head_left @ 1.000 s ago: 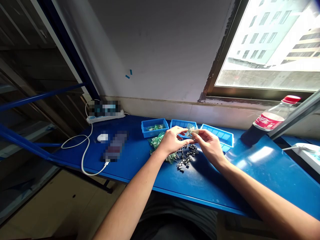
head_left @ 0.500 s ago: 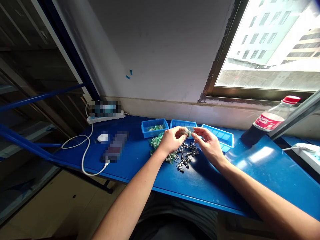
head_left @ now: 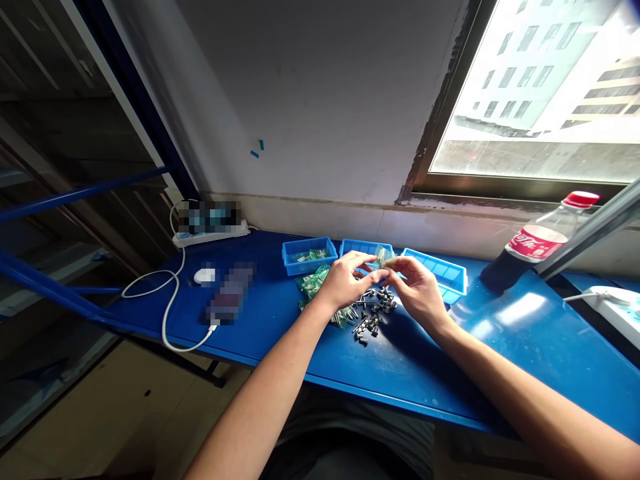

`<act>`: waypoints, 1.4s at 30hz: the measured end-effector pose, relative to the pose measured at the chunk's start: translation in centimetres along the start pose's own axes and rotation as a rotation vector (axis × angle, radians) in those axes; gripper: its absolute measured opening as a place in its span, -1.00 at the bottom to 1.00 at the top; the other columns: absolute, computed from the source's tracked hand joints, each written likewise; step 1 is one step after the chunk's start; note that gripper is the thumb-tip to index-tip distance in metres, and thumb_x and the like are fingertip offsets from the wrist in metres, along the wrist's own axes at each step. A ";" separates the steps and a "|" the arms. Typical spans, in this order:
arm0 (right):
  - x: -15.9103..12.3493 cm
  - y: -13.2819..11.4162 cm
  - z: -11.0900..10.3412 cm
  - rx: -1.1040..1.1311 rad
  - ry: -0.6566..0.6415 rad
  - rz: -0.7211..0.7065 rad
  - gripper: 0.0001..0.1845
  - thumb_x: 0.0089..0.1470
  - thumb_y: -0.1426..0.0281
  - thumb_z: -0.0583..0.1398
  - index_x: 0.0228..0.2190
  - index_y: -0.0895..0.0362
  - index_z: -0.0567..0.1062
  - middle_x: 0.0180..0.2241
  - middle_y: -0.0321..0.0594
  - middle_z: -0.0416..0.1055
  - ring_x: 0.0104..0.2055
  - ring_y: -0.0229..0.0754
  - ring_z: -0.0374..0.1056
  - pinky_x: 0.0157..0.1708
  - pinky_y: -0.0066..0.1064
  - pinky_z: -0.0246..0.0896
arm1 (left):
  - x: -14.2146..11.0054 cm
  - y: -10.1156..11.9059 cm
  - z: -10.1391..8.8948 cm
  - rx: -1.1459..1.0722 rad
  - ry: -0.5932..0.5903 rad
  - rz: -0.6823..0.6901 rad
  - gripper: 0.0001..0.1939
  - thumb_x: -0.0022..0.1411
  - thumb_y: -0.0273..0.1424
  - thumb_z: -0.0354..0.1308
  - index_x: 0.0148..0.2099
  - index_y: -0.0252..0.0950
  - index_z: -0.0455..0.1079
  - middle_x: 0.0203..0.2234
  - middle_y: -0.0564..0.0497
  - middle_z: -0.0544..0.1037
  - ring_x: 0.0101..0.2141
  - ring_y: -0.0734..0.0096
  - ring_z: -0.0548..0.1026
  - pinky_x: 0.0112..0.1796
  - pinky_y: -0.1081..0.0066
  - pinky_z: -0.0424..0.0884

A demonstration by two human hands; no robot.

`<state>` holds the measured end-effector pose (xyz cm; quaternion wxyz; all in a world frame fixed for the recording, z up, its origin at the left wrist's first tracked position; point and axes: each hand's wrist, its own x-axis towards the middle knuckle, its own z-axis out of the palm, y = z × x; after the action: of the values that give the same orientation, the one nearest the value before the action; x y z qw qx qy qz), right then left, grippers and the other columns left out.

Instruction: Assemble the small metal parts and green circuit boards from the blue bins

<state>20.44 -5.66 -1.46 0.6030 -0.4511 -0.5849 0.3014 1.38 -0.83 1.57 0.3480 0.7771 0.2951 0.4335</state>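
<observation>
I see the left hand (head_left: 344, 278) and right hand (head_left: 419, 292) share a pinching grip on a small clear plastic bag (head_left: 383, 255), whose slick film could drop it onto dark metal fasteners (head_left: 372, 324).

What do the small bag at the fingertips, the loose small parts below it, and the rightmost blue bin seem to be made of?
Small bag: probably thin plastic film, glossy, see-through.
Loose small parts: likely metal, dark and silvery, with bright glints.
Rightmost blue bin: apparently moulded plastic, smooth, evenly coloured, with ridged walls.
</observation>
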 end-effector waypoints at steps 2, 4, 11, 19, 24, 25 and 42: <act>-0.1 0.2 0.1 0.004 -0.081 -0.027 -0.72 0.19 0.13 0.41 -0.13 -0.02 0.60 -0.08 -0.19 0.56 -0.05 -0.03 0.55 -0.02 -0.12 0.55 | 0.0 -0.1 0.0 -0.031 -0.019 -0.015 -0.62 0.30 -0.25 0.42 0.10 -0.28 0.61 0.04 -0.18 0.62 -0.09 0.22 0.67 -0.13 0.30 0.71; -0.2 0.4 0.2 0.017 -0.134 -0.039 -0.71 0.19 0.15 0.41 -0.09 -0.04 0.61 -0.02 -0.18 0.55 0.02 -0.01 0.54 0.07 -0.07 0.53 | 0.0 -0.3 0.0 -0.034 0.002 -0.014 -0.67 0.32 -0.31 0.39 0.10 -0.28 0.62 0.00 -0.17 0.64 -0.06 0.21 0.67 -0.11 0.30 0.70; 0.0 0.8 0.2 -0.012 0.004 0.008 -0.60 0.19 0.09 0.41 -0.01 -0.04 0.57 -0.05 -0.13 0.58 -0.02 0.00 0.55 -0.08 -0.12 0.60 | 0.2 -0.8 0.0 -0.099 0.118 -0.104 -0.75 0.33 -0.45 0.34 0.05 -0.28 0.62 -0.09 -0.12 0.72 -0.10 0.20 0.70 -0.04 0.21 0.69; 0.0 -0.3 0.2 0.002 -0.049 0.063 -0.61 0.18 0.06 0.41 -0.07 0.01 0.63 -0.10 -0.14 0.62 -0.14 -0.04 0.56 -0.14 -0.18 0.57 | 0.2 -1.3 0.2 -0.319 0.032 -0.142 -0.59 0.29 -0.45 0.40 0.17 -0.29 0.51 -0.08 -0.15 0.72 -0.09 0.19 0.72 0.04 0.15 0.65; 0.0 -0.7 0.3 0.025 -0.013 0.089 -0.63 0.14 0.05 0.43 -0.15 0.03 0.63 -0.21 -0.18 0.63 -0.30 -0.11 0.54 -0.25 -0.22 0.57 | 0.3 -1.2 0.1 -0.250 0.094 -0.140 -0.59 0.26 -0.43 0.43 0.14 -0.31 0.53 0.00 -0.19 0.68 -0.08 0.19 0.70 -0.01 0.20 0.67; 0.0 -0.7 0.3 0.024 0.023 0.079 -0.64 0.15 0.06 0.42 -0.16 0.03 0.62 -0.24 -0.19 0.62 -0.32 -0.11 0.54 -0.28 -0.23 0.57 | 0.3 -1.0 0.1 -0.187 0.118 -0.116 -0.64 0.27 -0.40 0.43 0.09 -0.31 0.56 -0.01 -0.18 0.68 -0.09 0.20 0.70 -0.04 0.22 0.67; -0.6 -0.1 0.6 -0.163 -0.052 -0.106 -0.71 0.29 0.13 0.33 -0.03 -0.04 0.60 -0.04 -0.12 0.50 -0.08 -0.05 0.52 -0.16 -0.15 0.62 | 0.2 -0.5 0.0 -0.163 0.044 -0.105 -0.74 0.40 -0.39 0.29 0.10 -0.27 0.60 -0.01 -0.13 0.72 -0.04 0.16 0.70 0.04 0.16 0.66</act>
<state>19.74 -6.15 -1.71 0.5642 -0.4591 -0.6459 0.2319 1.39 -0.41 1.29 0.4257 0.7201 0.3067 0.4541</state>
